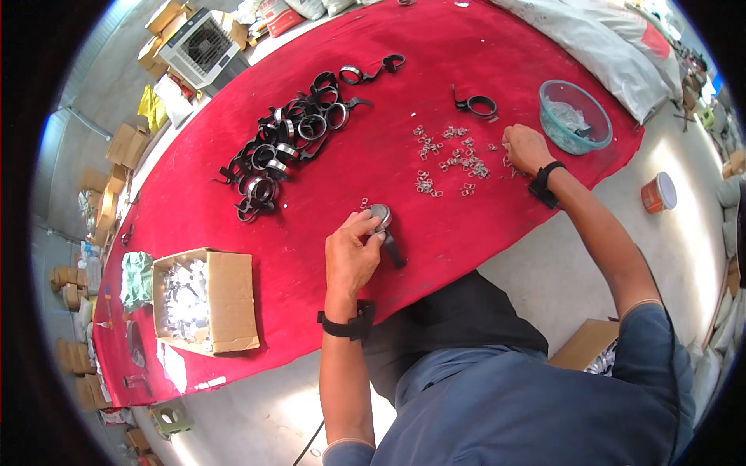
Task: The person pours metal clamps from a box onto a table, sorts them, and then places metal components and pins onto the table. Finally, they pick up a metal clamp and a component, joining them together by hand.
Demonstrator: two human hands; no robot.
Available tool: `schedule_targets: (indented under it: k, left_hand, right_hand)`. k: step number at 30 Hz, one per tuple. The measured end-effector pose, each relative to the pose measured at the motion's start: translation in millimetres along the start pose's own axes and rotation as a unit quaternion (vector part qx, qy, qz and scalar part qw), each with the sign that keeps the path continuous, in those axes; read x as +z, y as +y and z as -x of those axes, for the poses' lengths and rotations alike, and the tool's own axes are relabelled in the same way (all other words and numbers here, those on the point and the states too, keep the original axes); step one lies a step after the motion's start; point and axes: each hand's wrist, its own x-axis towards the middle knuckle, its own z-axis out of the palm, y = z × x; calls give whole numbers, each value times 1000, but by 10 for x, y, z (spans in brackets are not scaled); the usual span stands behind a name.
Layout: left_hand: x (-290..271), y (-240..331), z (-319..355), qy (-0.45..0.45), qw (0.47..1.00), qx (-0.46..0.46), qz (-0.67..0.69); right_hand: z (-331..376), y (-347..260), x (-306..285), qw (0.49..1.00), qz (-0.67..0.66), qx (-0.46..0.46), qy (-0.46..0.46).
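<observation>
With fingers and thumb, my left hand [351, 252] grips a round black-and-silver ring part [395, 250] whose dark tail points toward the table's front edge. Over on the right, my right hand [528, 150] has its fingers curled together beside the small metal clips [464, 161] scattered on the red cloth; whatever is between the fingertips is hidden. A single black ring part [481, 106] with a short arm lies just beyond those clips. At the far left of my left hand is a heap of similar ring parts [291, 133], black with silver bands. One loose clip [364, 203] sits by my left fingertips.
A translucent teal bowl [549, 128] with plastic bags in it stands at the right edge of the red-covered table [350, 167]. An open cardboard box [235, 303] of shiny parts is at the left, beside a green cloth [137, 279]. White sacks [598, 46] lie along the far right edge.
</observation>
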Motion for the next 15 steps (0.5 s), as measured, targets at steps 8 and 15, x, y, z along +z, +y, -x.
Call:
schedule_targets:
  k: [8, 15]
  left_hand:
    - [16, -1, 9, -19, 1000, 19, 2]
    - [21, 13, 10, -4, 1000, 17, -3]
  right_hand:
    - [-14, -2, 36, 980, 166, -113, -13]
    - [33, -21, 143, 977, 167, -128, 17]
